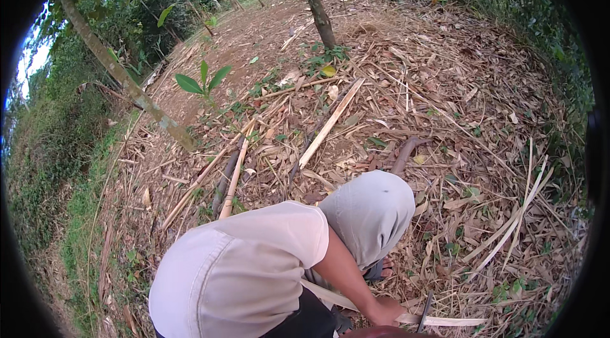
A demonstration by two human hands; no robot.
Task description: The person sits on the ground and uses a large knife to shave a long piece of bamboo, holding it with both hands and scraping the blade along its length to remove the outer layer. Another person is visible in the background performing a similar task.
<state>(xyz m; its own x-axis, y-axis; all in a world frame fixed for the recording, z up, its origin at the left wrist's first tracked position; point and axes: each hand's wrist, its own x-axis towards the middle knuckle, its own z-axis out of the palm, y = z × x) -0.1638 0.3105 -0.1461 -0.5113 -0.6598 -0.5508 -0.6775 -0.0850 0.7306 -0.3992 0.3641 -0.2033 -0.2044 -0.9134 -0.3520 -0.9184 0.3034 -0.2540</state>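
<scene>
My left hand [384, 311] is closed round a long pale strip [454, 321] that looks like split bamboo, low over the littered ground. The strip runs from beside my bent knee out past my hand to the right. A narrow dark blade [425, 312] stands across it just right of that hand. Its lower end meets a reddish-brown patch [394, 333] at the bottom edge, perhaps part of my right hand; no fingers show there, and the blade's handle is hidden.
My grey-trousered knee [375, 207] and sandalled foot [384, 268] are beside my arm. Ahead lie a split pale pole [332, 123], a dark stick [225, 176] and dry leaves. Thin strips [518, 220] lie at right. Tree trunks [316, 7] stand farther off, near a leafy seedling [204, 85].
</scene>
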